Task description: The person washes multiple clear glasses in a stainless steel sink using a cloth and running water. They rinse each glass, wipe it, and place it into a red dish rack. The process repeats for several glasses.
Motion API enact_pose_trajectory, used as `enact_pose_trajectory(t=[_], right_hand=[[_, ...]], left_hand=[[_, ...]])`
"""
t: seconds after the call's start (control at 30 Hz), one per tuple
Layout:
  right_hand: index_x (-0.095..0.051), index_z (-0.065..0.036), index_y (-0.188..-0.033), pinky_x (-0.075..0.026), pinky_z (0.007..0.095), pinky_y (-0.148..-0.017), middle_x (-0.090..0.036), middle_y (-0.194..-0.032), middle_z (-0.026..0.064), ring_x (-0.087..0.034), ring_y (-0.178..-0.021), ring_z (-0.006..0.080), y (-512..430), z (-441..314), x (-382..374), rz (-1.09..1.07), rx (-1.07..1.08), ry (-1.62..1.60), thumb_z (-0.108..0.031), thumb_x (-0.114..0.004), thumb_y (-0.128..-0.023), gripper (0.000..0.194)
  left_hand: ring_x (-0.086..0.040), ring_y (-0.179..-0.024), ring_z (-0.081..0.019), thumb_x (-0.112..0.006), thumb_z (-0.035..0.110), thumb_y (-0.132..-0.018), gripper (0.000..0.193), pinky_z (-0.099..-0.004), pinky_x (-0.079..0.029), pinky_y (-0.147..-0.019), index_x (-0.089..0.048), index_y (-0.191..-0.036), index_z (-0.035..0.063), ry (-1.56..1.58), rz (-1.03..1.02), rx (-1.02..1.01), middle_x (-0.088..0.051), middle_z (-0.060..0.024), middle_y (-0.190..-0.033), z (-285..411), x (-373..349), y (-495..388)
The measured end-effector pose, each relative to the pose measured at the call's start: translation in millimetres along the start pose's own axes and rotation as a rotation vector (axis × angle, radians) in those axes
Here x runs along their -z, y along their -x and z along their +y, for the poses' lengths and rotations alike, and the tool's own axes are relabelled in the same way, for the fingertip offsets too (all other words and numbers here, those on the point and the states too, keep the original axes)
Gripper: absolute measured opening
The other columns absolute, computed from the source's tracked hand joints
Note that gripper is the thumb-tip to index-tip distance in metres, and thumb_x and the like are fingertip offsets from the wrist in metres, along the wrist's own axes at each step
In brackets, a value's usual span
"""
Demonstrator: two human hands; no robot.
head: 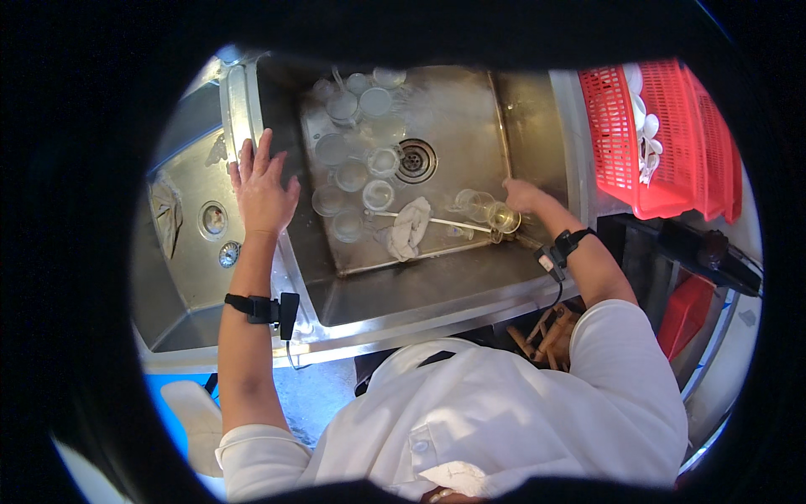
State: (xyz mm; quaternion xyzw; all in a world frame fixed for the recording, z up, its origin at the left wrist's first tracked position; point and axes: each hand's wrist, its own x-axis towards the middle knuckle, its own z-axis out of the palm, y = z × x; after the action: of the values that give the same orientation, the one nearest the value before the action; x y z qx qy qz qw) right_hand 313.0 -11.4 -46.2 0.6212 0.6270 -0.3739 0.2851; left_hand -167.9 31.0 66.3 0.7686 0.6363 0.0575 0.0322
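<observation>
My left hand (pixel 263 189) lies spread on the metal divider between two sink basins, holding nothing. Inside the larger stainless steel basin (pixel 459 120), my right hand (pixel 521 195) is beside a glass with yellowish liquid (pixel 504 218); its fingers look curled, and whether they grip anything is unclear. More clear glasses lie close by, near a thin white stick (pixel 453 223). A crumpled whitish cloth (pixel 409 230) lies across that stick's left part. Several glass mugs and cups (pixel 351 175) are grouped on the basin's left side, next to the round drain (pixel 417 161).
Red plastic baskets (pixel 670 138) stand right of the sink, one with white spoons (pixel 652 126). The left basin (pixel 195 277) holds a cloth (pixel 166 217), a drain (pixel 213 220) and a metal strainer (pixel 229 254). The sink's front rim (pixel 403 335) runs before my body.
</observation>
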Motion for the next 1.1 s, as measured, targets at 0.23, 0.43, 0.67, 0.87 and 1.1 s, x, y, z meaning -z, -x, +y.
enact_pose_trajectory(t=[0.23,0.43,0.67,0.87,1.1], right_hand=[[-0.061,-0.004,-0.107,-0.048,0.0458,-0.084,-0.062,-0.108,0.022,-0.06,-0.099,0.0376,-13.2,-33.1,-45.2,0.13,-0.034,-0.06,-0.016,-0.057,-0.081,0.029],[-0.061,-0.006,-0.105,-0.048,0.0468,-0.082,-0.062,-0.106,0.0208,-0.057,-0.1,0.0387,-42.1,-56.3,-10.4,0.404,0.199,0.199,-0.019,-0.057,-0.084,0.025],[-0.049,0.001,-0.122,-0.048,0.0411,-0.085,-0.057,-0.114,0.0219,-0.056,-0.107,0.0348,-45.8,-52.2,-47.0,0.319,-0.321,-0.771,-0.045,-0.063,-0.084,0.061],[-0.046,0.005,-0.122,-0.048,0.0455,-0.089,-0.05,-0.12,0.0217,-0.052,-0.111,0.0361,-57.9,-45.0,-76.0,-0.022,-0.418,-1.418,-0.061,-0.053,-0.084,0.077],[-0.045,0.005,-0.119,-0.049,0.045,-0.088,-0.051,-0.118,0.0211,-0.055,-0.106,0.0343,-24.8,-54.9,-66.6,-0.222,-0.451,-1.375,-0.063,-0.055,-0.083,0.077]], left_hand=[[-0.024,-0.138,-0.0287,-0.068,0.021,-0.073,0.039,-0.0515,-0.023,-0.109,-0.062,-0.111,0.0154,-0.04,-0.028,0.008,-0.028,0.0022,-0.15,2.0,1.6,-0.3],[-0.024,-0.138,-0.0263,-0.065,0.021,-0.073,0.036,-0.049,-0.021,-0.111,-0.063,-0.108,0.0144,-0.038,-0.019,0.025,-0.029,0.0044,-0.149,3.4,1.7,0.8],[-0.023,-0.139,-0.0254,-0.065,0.021,-0.074,0.036,-0.049,-0.02,-0.111,-0.063,-0.109,0.0149,-0.043,-0.034,0.029,-0.028,0.0047,-0.15,2.9,3.3,0.3],[-0.025,-0.138,-0.0267,-0.066,0.021,-0.074,0.036,-0.0513,-0.023,-0.109,-0.063,-0.109,0.0155,-0.04,-0.014,0.018,-0.029,0.004,-0.149,1.4,1.4,1.0],[-0.023,-0.139,-0.0236,-0.064,0.022,-0.076,0.035,-0.0485,-0.02,-0.111,-0.063,-0.11,0.017,-0.057,-0.036,0.032,-0.027,0.0068,-0.15,1.2,-0.6,0.6]])
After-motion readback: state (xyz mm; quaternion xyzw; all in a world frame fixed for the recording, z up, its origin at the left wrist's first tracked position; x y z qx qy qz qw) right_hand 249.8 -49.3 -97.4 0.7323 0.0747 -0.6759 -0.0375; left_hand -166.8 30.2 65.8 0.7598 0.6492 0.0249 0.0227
